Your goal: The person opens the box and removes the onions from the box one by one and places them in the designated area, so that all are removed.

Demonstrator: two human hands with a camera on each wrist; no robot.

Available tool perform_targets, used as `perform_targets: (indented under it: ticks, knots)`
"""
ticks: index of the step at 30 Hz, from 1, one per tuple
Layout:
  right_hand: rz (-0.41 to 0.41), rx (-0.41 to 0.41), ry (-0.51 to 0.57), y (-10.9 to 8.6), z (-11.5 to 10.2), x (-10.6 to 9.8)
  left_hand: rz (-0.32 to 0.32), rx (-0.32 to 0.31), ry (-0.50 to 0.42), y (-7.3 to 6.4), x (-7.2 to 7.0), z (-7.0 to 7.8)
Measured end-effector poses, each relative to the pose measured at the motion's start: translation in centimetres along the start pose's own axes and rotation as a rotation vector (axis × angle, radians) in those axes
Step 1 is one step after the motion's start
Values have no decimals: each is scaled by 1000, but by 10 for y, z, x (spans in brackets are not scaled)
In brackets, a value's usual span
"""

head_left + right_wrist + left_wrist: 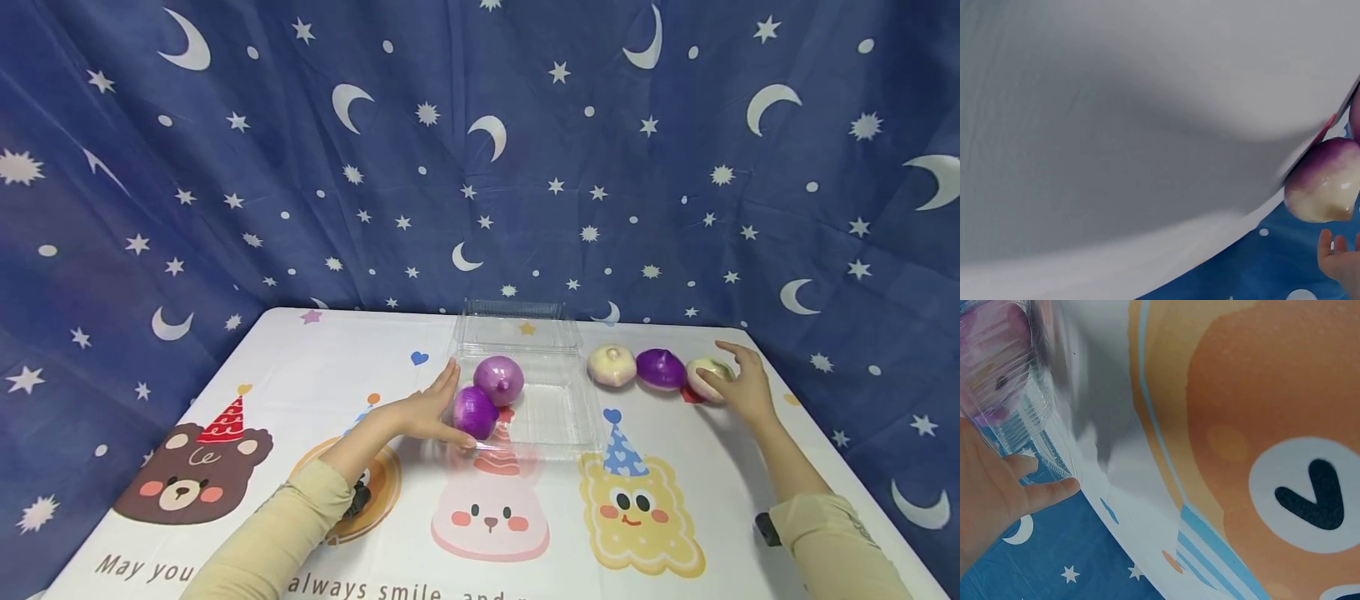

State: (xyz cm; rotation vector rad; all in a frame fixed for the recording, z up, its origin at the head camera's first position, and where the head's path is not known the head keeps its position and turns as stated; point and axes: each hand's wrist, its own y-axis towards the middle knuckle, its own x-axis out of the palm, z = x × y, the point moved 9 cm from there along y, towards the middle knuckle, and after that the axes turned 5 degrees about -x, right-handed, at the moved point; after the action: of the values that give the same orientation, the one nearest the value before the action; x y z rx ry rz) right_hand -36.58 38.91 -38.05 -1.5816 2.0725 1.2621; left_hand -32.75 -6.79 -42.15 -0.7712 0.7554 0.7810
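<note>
Beige sleeves closest, hands out over the bench. Pretty sure I'm at the picking-up step: my right grip is spread loosely by the pale bulb, thumb and fingers apart, not clenched. Can't tell whether I'm touching it. Next move probably calls for closing on it. Left of that grip, past the pale bulb, sit a dark purple bulb and a white bulb. My left grip is splayed, grasping nothing, at the clear tray just right of it, which holds two purple onions.
</note>
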Motion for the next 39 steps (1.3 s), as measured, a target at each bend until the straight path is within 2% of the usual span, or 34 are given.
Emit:
perform_targets:
  ticks: [8,15,21,29,34,39]
  knots:
    - [3,-16,20,-1,-24,7,5,-3,9,1,1,-1]
    - [-28,-40,42,1,-50,23,-1,-7,12,1,1,-2]
    - [-70,-94,69,7,-72,39,5,-4,5,1,0,-3]
    - [-92,-206,143,6,-103,62,5,-1,13,1,-1,-2]
    - [-141,-257,167,4,-127,75,11,1,13,2,-1,-3]
    - [-207,-252,223,3,-146,89,6,-3,9,3,1,-4]
